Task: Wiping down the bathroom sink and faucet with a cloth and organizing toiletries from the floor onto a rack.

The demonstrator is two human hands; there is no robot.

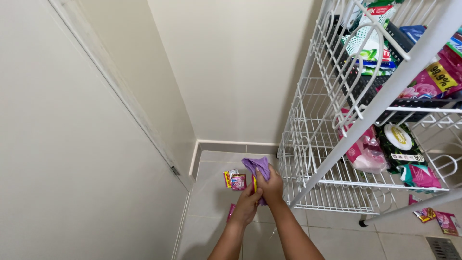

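I have both hands, left hand (246,206) and right hand (271,185), fingers clamped on the purple cloth (257,166), left of the white wire rack (332,159).

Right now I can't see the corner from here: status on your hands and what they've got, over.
Both hands, left and right, grip the purple cloth. Small sachets on the floor tiles just beyond. White wire rack close on the right.

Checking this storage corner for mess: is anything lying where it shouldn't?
Yes. Small sachets lie loose on the floor tiles beside the white wire rack, and more packets lie under its right end instead of on a shelf.
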